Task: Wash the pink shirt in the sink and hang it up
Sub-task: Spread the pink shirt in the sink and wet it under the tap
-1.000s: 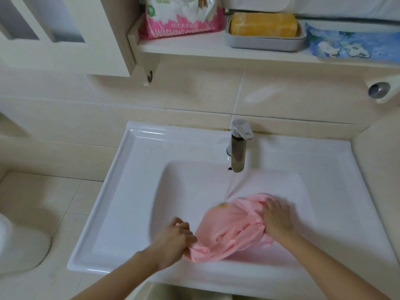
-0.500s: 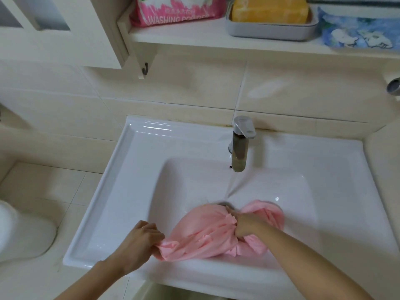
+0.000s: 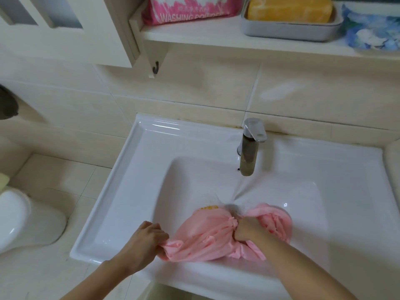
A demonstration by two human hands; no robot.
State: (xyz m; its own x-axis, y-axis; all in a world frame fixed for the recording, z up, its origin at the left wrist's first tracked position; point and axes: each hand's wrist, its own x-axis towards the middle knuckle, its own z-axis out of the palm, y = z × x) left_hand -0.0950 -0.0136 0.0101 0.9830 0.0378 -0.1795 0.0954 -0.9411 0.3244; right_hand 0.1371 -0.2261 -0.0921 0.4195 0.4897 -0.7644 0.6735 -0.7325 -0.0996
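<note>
In the sink (image 3: 134, 191), at 6 o'clock from the tap (image 3: 249, 148), bunched pink shirt (image 3: 205, 237), left hand (image 3: 145, 241) grip pinching its 8 o'clock edge, right hand (image 3: 249, 230) grip clenched on its middle.

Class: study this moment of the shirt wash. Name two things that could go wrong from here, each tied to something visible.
1. The pink shirt lies bunched partly over the drain below the faucet; the basin might fill.
2. The left hand holds its end near the sink front rim; water may drip onto the floor.
</note>
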